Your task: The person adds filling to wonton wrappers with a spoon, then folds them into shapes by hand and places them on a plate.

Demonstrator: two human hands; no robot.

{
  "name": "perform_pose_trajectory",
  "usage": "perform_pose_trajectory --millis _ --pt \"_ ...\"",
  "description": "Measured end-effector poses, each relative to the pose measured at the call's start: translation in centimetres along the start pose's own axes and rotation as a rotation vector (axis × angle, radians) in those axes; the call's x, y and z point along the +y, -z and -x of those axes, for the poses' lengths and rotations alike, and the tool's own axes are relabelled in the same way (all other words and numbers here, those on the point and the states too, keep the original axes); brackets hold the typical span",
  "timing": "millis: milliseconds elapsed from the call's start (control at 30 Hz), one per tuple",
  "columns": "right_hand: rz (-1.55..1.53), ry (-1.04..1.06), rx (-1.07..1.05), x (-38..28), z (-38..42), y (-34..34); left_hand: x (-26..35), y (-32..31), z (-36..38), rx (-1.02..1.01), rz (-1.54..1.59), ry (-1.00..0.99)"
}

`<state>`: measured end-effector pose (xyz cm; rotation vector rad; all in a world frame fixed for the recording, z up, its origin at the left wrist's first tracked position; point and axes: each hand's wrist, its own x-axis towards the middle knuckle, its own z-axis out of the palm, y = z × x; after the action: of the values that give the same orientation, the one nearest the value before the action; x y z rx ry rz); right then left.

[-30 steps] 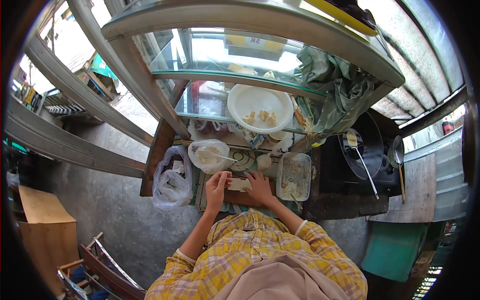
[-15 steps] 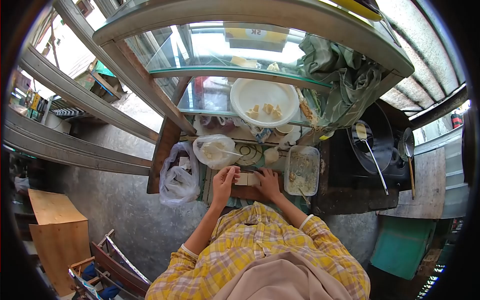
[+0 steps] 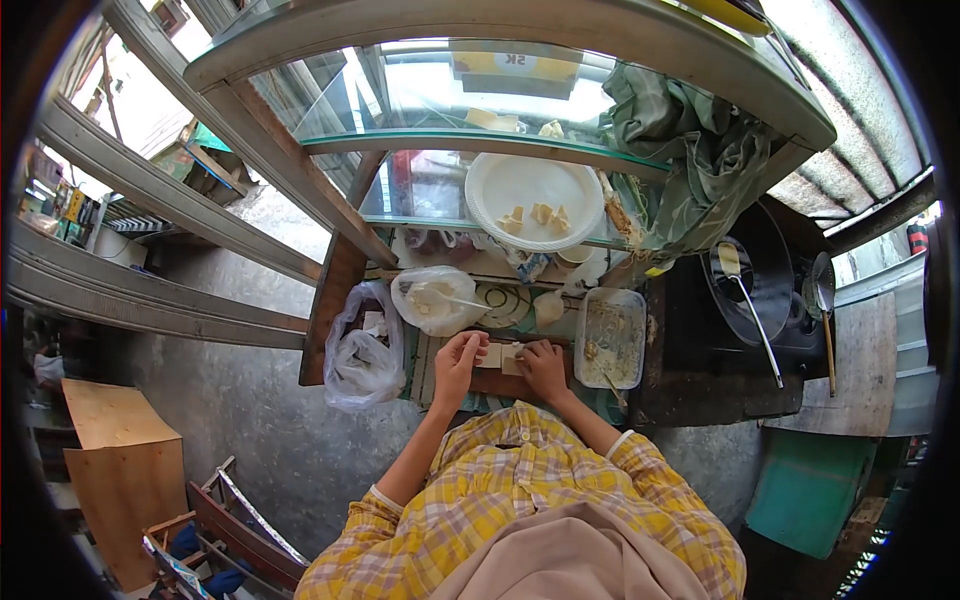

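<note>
Head view: 2 pale squares (image 3: 493, 356) lie side by side on a brown board (image 3: 492, 383), between the left hand (image 3: 458, 362) and the right hand (image 3: 545, 372). Over the last half second the right hand's fingers have drawn in from a looser spread and now bend down at the outer edge of the right-hand square, which looks less evenly lined up with its neighbour than it did; I read this as that square being the piece under handling, though whether it is gripped or merely touched I cannot tell. The left hand has hardly changed: its fingers curl toward the thumb just beside the left-hand square, and whether anything thin is pinched there cannot be made out. Around them on the surface, a plastic-lined bowl (image 3: 432, 312) with a pale spoon sits beyond the left hand, a clear container (image 3: 608, 335) stands beside the right hand, and a knotted little bag (image 3: 548, 310) lies beyond the board
</note>
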<state>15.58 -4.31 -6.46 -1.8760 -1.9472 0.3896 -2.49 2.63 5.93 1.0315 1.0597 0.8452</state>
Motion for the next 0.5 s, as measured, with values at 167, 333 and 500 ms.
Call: perform_pose_trajectory --millis 167,333,500 --pt "-0.516 -0.201 -0.039 -1.5 -0.4 2.4 -3.8 -0.2 -0.9 -0.011 -0.462 -0.144" --pt "-0.741 -0.259 0.122 -3.7 0.8 6.6 -6.5 -1.5 -1.0 -0.305 -0.487 -0.023" --pt "0.075 -0.187 0.494 -1.7 4.0 13.4 -5.5 -3.7 -0.6 -0.405 -0.659 -0.056"
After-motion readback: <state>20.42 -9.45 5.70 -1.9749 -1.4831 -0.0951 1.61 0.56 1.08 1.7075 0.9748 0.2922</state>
